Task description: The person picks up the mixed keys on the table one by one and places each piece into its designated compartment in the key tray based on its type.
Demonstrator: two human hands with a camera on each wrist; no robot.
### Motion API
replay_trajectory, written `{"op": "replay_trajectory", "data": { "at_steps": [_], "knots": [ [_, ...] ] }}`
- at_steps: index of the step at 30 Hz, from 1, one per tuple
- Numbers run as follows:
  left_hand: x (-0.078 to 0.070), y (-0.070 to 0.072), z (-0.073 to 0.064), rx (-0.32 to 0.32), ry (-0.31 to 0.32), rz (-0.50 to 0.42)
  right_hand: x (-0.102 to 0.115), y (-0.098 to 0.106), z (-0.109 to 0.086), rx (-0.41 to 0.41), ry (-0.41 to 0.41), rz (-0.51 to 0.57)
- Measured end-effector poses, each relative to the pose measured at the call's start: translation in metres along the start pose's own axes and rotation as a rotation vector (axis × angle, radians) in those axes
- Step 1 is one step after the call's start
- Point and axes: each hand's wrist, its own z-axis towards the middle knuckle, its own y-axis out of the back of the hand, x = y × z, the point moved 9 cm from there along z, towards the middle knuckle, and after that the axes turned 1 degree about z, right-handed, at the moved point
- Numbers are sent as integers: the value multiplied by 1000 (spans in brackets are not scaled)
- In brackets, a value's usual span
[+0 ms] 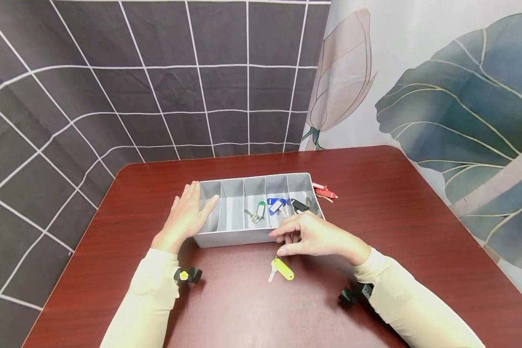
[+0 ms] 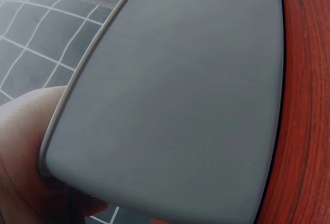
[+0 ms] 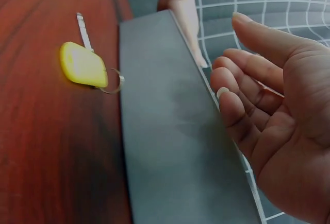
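Observation:
A grey divided tray (image 1: 235, 237) sits on the table. My left hand (image 1: 184, 215) rests at its left end, fingers straight along the outside and thumb spread over the leftmost compartment. In the left wrist view this hand (image 2: 26, 152) touches the rim near the corner. My right hand (image 1: 311, 234) hovers by the tray's front right rim, holding nothing, fingers loosely bent. Below it on the table lies a key (image 1: 272, 274) with a yellow tag (image 1: 283, 268); in the right wrist view, their ring reaches the base of the tray wall (image 3: 160, 105).
Separate compartments hold a green-tagged key (image 1: 261, 210), blue-tagged keys (image 1: 276, 206) and a black-tagged key (image 1: 298, 205). The rightmost one is partly hidden by my right hand. Red-tagged keys (image 1: 326, 193) lie outside, right of the tray. Curtains hang behind the table.

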Motion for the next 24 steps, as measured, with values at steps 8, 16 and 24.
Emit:
{"op": "replay_trajectory", "data": {
  "at_steps": [8, 16, 24],
  "knots": [
    [0, 0, 0, -5, -2, -4, -8, -25, -2, 146, -41, 0],
    [1, -1, 1, 5, 5, 2, -15, -41, -3, 235, -5, -72],
    [2, -2, 1, 9, 10, 1, -22, -52, -3, 284, -24, -155]
  ]
}}
